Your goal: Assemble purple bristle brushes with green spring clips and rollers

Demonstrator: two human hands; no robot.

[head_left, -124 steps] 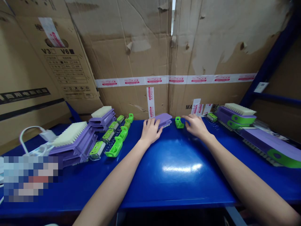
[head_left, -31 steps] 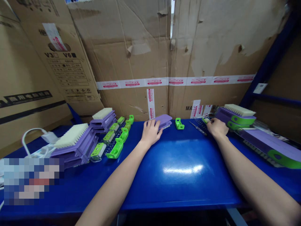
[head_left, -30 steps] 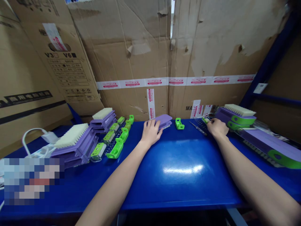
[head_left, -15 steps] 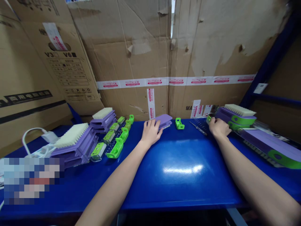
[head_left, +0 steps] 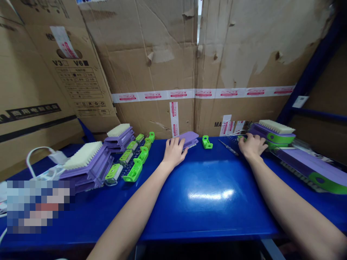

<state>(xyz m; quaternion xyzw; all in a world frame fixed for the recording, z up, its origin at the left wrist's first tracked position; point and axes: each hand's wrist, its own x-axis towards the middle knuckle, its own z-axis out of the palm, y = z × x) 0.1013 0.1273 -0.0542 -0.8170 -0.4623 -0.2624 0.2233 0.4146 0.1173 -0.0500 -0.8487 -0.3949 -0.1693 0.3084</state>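
A purple brush (head_left: 190, 137) with pale bristles underneath lies at the back middle of the blue table. My left hand (head_left: 173, 151) is closed over its left end, with the fingers on top and the thumb at the near side. Further right, my right hand (head_left: 252, 146) has its fingers apart beside a small green part (head_left: 240, 137), which is partly hidden by the hand. A screwdriver (head_left: 229, 147) lies just left of that hand. Between both hands, a bright green bracket (head_left: 207, 142) rests on the table.
Purple brush bodies (head_left: 88, 162) are stacked at left, beside rows of green-topped units (head_left: 113, 174) and green brackets (head_left: 132, 171). Green-trimmed purple brushes (head_left: 279, 133) stand at right. A white charger (head_left: 58, 157) with cable lies far left. Cardboard (head_left: 151, 65) walls the back.
Over four seconds, my right hand moved right from near the bracket, and the screwdriver now lies on the table. Lately its fingers spread, and the small green part sits lower. My left hand stayed put.
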